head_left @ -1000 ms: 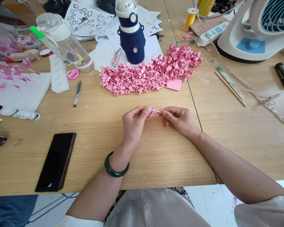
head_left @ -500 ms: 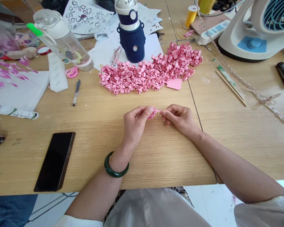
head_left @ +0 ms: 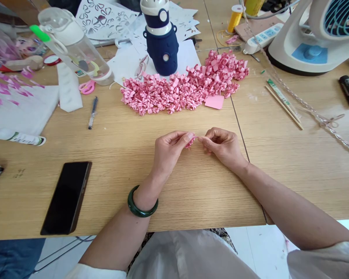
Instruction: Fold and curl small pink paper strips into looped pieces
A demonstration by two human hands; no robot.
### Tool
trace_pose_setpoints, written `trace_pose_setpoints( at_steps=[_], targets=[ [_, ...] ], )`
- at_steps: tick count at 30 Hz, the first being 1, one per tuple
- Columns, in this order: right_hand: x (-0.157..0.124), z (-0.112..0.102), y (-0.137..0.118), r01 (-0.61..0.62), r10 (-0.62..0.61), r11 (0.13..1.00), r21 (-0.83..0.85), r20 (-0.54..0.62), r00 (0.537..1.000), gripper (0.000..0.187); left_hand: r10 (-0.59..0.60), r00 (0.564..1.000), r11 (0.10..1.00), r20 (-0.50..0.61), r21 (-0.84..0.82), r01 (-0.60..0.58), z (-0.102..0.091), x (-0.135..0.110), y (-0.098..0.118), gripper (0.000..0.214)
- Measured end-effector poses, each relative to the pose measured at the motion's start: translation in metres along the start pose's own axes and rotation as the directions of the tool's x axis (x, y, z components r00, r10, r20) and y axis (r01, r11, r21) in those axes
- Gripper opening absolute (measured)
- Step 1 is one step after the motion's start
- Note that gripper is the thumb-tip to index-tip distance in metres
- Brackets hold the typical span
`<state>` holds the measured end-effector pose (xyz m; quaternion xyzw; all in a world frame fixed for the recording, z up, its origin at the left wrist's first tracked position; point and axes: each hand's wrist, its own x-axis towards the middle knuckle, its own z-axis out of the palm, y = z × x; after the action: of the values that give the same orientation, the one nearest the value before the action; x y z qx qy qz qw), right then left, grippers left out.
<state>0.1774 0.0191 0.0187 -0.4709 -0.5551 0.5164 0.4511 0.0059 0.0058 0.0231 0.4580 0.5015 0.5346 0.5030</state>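
Between thumb and fingers, my left hand (head_left: 169, 151) pinches a small pink fringed paper strip (head_left: 189, 142), its curled fringe hanging below the fingertips. The fingers of my right hand (head_left: 222, 146) are closed on the strip's other end, a short way to the right. Most of the strip is hidden by my fingers. Both hands are just above the wooden table (head_left: 128, 155). Beyond them lies a long heap of curled pink paper fringe (head_left: 168, 93), with a flat pink paper piece (head_left: 214, 102) at its front edge.
A dark blue bottle (head_left: 163, 50) stands behind the heap, a clear bottle (head_left: 87, 58) to its left. A phone (head_left: 66, 197) lies at front left, a pen (head_left: 93, 112) beyond it. On the right are wooden chopsticks (head_left: 283, 108), a twisted cord (head_left: 308, 108) and a fan (head_left: 305, 46).
My left hand has shifted slightly right, closer to my right hand, and less of the strip shows between them. The right hand has barely moved.
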Motion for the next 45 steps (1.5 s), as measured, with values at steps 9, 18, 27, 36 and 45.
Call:
trace_pose_setpoints(
  at_steps=[9, 18, 27, 36, 45],
  targets=[
    [0.0016, -0.0027, -0.004, -0.054, 0.052, 0.998, 0.028, 0.058, 0.997, 0.055, -0.02, 0.998, 0.999, -0.055, 0.047, 0.023, -0.0013, 0.0006, -0.0016, 0.022],
    [0.0034, -0.0032, 0.0019, -0.053, 0.049, 0.994, 0.092, 0.04, 0.998, 0.056, -0.005, 0.994, 1.0, -0.111, 0.017, 0.007, -0.0009, 0.0022, -0.002, 0.022],
    [0.0046, -0.0028, -0.0017, -0.079, 0.077, 0.997, 0.019, 0.084, 0.993, 0.049, -0.015, 0.999, 0.998, -0.04, 0.054, 0.017, 0.0003, -0.0016, -0.0012, 0.023],
    [0.0044, -0.0019, 0.0, -0.038, 0.041, 0.999, -0.032, 0.1, 0.994, 0.028, -0.005, 0.998, 0.998, -0.061, 0.061, 0.009, -0.0016, -0.0005, -0.0033, 0.025],
    [0.0043, -0.0031, 0.0034, -0.019, 0.016, 0.999, 0.049, 0.061, 0.998, 0.027, -0.192, 0.967, 0.962, -0.168, -0.226, 0.152, 0.0009, 0.003, -0.0018, 0.03]
  ],
)
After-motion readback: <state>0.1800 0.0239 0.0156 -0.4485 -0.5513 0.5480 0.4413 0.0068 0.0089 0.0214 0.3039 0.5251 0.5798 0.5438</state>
